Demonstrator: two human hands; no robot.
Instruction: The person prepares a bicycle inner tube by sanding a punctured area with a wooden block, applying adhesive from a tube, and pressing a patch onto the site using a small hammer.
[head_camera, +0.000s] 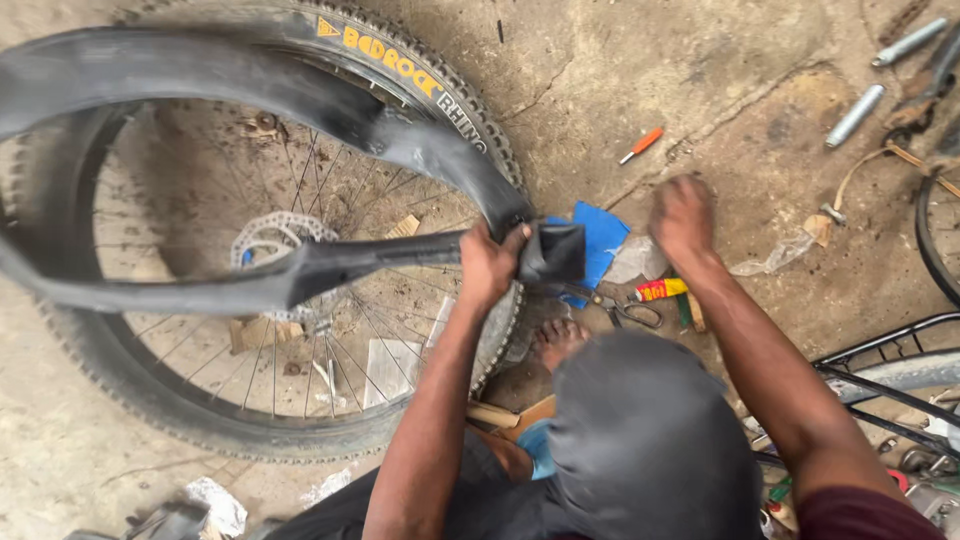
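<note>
Rough, stained concrete floor (640, 80) fills the view, cracked and gritty, littered with scraps. Lying flat on it toward the left edge is a bicycle wheel (250, 330): a knobbly black tyre with yellow lettering along its upper sidewall, thin metal spokes and a perforated silver brake disc (272, 235) at the hub. Pulled up out of the tyre, a limp, matt black rubber inner tube (200, 75) loops above and across the wheel. The left hand (490, 262) is closed tight around a folded bunch of that tube at the wheel's right side, the folded end sticking out just past the knuckles. The right hand (683, 215) hovers, blurred, over the floor to the right of the tube; whether its grip is open or closed around anything I cannot tell. Dark grey cloth covers the person's knee at the bottom centre, and a bare foot (558, 338) rests beside the rim. Between the hands lie a blue plastic sheet (603, 238), crumpled clear wrap (636, 260), scissors (625, 308) and a small red-and-yellow tube (661, 289). Farther up sits an orange-handled tool (641, 145). Two grey metal cylinders (855, 115) lie toward the top right corner, and part of another bicycle (900, 365) shows at the right edge.
</note>
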